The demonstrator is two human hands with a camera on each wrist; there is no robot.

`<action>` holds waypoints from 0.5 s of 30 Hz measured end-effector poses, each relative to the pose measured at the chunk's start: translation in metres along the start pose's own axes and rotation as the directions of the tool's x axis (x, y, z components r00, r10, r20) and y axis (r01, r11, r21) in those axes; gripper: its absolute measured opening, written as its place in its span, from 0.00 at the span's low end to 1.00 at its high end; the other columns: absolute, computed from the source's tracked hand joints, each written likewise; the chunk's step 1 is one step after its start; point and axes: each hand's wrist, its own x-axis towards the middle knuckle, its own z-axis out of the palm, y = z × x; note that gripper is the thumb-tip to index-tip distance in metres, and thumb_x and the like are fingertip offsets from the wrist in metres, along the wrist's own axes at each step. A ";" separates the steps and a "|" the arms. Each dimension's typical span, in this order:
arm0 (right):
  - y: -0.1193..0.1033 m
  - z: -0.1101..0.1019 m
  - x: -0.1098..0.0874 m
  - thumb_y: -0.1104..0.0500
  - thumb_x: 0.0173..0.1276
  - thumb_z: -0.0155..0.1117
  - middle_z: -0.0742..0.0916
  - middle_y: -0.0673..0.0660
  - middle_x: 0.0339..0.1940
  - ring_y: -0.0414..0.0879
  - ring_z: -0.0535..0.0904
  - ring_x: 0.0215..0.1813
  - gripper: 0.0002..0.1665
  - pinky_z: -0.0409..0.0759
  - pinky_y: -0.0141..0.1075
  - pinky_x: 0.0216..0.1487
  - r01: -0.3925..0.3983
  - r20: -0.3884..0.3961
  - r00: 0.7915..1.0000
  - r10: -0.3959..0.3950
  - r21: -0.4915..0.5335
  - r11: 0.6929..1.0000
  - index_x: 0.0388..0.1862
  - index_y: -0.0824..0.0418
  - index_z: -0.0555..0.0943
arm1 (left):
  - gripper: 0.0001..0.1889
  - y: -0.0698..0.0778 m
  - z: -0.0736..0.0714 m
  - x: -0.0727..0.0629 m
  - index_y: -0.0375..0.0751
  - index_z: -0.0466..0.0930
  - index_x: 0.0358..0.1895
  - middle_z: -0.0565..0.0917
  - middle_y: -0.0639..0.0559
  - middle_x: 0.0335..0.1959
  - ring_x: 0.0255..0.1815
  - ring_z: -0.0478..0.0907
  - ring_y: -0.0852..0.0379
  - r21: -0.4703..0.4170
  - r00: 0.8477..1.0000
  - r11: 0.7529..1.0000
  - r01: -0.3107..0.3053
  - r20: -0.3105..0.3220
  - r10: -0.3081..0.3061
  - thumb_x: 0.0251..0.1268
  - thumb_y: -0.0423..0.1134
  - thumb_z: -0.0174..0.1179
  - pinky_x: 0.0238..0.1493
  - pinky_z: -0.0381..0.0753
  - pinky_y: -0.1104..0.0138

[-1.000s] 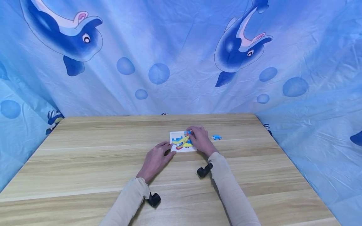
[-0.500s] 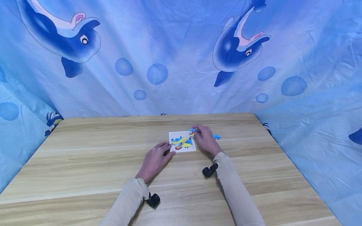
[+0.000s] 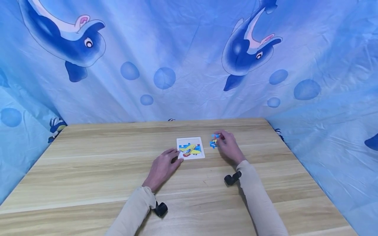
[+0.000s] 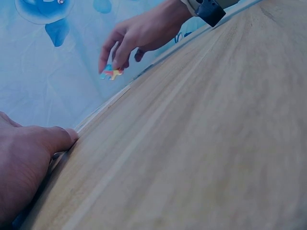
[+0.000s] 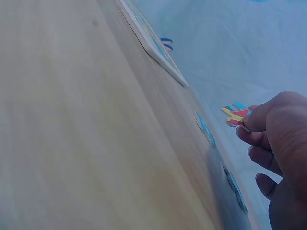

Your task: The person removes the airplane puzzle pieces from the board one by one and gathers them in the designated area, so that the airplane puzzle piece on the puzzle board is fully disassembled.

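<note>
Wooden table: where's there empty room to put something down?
Bare table stretches left of the left hand, right of the right sleeve, and between the sleeves. It's crowded around the puzzle board: the left hand touches it, and the right hand pinches a piece near loose blue pieces.

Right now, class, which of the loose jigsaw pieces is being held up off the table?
The red-and-yellow jigsaw piece, pinched in the right hand. The blue jigsaw pieces seen by the right wrist lie on the table instead.
</note>
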 end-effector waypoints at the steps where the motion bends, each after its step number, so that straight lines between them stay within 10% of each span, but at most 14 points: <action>1: 0.002 -0.002 -0.001 0.74 0.72 0.59 0.83 0.60 0.34 0.55 0.78 0.42 0.17 0.77 0.45 0.47 0.005 -0.009 1.000 -0.005 -0.002 1.000 0.58 0.74 0.80 | 0.21 0.000 0.000 0.000 0.38 0.86 0.60 0.82 0.39 0.63 0.66 0.78 0.40 0.002 1.000 1.000 0.000 0.000 0.000 0.71 0.46 0.69 0.63 0.79 0.47; 15: 0.026 -0.039 -0.021 0.74 0.74 0.57 0.84 0.63 0.37 0.53 0.80 0.41 0.16 0.79 0.37 0.42 -0.050 -0.046 0.998 0.047 -0.056 0.997 0.59 0.74 0.79 | 0.20 -0.001 -0.001 0.001 0.39 0.87 0.59 0.83 0.39 0.62 0.64 0.79 0.40 0.006 1.000 1.000 -0.011 -0.014 0.011 0.70 0.46 0.69 0.60 0.81 0.47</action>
